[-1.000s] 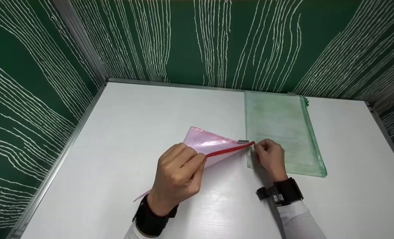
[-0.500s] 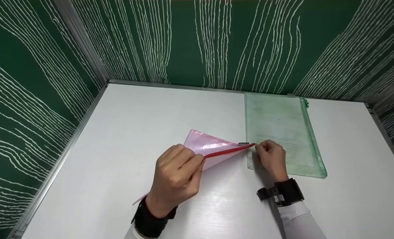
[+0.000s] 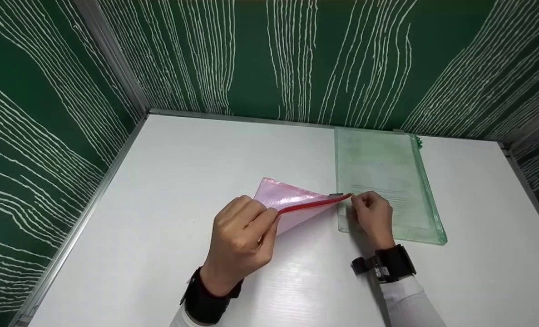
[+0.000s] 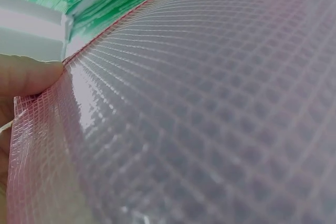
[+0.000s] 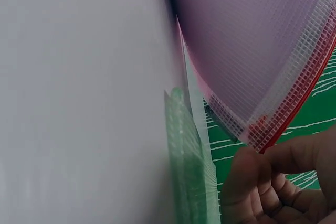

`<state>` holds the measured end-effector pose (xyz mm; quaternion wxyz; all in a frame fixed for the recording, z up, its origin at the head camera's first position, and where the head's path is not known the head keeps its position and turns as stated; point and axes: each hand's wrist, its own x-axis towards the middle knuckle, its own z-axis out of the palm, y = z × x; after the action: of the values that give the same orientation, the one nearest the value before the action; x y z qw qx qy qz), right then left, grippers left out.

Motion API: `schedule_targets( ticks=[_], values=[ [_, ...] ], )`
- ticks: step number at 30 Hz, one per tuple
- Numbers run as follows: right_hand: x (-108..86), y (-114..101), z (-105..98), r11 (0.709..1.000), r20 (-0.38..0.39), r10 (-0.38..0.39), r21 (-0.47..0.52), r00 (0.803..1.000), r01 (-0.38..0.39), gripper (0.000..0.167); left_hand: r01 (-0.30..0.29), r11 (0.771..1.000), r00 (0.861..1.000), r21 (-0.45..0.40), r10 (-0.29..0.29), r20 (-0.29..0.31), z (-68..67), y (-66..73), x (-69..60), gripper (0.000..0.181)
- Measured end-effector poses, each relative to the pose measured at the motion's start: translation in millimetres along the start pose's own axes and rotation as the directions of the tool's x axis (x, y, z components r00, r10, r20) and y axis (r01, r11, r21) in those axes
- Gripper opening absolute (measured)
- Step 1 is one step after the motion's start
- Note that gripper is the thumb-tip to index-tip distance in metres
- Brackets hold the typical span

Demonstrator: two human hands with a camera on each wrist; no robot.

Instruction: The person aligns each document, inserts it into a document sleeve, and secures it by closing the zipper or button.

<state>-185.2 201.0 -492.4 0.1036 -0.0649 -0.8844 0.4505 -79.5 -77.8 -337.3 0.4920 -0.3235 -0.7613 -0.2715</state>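
A pink translucent mesh zipper pouch (image 3: pixel 296 193) with a red zipper edge (image 3: pixel 312 205) is raised off the white table, tilted and stretched between both hands. My left hand (image 3: pixel 238 238) pinches the zipper edge between thumb and fingers; in the left wrist view its thumb (image 4: pixel 31 77) presses on the mesh. At the other end, my right hand (image 3: pixel 374 215) pinches the pouch's corner, which the right wrist view shows between thumb and index finger (image 5: pixel 294 153). Part of the pouch is hidden behind the left hand.
A green translucent zipper pouch (image 3: pixel 378 159) lies flat on the white table (image 3: pixel 196 168) at the back right, partly under the right hand. Green walls (image 3: pixel 251 54) with white wavy lines stand along the back and sides.
My right hand and the pouch's corner have shifted very slightly to the right. The pink edge seen left of my left wrist has almost gone from sight. The green pouch stays put.
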Motion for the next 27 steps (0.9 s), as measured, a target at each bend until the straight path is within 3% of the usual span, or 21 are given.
schedule_targets(
  ticks=[8, 11, 13, 15, 20, 27],
  values=[
    [-0.8, -7.3, -4.8, 0.998, 0.147, 0.022, -0.055, 0.989, -0.014, 0.018, -0.008, 1.000, 0.999, 0.019, 0.007, 0.045, 0.3, -1.1, -1.3, 0.007],
    [-3.0, -14.8, -8.3, 0.999, 0.222, 0.039, -0.036, 0.974, -0.032, 0.028, -0.021, 0.999, 0.999, 0.028, 0.020, 0.047, 1.8, -0.1, -1.8, 0.007],
    [-5.9, -21.9, -11.5, 0.997, 0.292, 0.060, 0.025, 0.954, -0.070, 0.037, -0.027, 0.999, 0.999, 0.033, 0.025, 0.046, 2.9, 0.8, -2.1, 0.007],
    [-9.7, -30.4, -14.5, 0.985, 0.372, 0.073, 0.117, 0.925, -0.125, 0.046, -0.031, 0.999, 0.999, 0.038, 0.030, 0.043, 4.2, 2.2, -2.3, 0.007],
    [-21.3, -52.6, -20.1, 0.912, 0.562, 0.034, 0.322, 0.826, -0.256, 0.053, -0.067, 0.996, 0.997, 0.052, 0.065, 0.041, 7.7, 7.2, -2.4, 0.008],
    [-33.2, -73.0, -27.2, 0.837, 0.715, -0.078, 0.425, 0.694, -0.344, 0.057, -0.125, 0.991, 0.990, 0.057, 0.120, 0.078, 13.7, 15.6, -4.5, 0.006]
  ],
)
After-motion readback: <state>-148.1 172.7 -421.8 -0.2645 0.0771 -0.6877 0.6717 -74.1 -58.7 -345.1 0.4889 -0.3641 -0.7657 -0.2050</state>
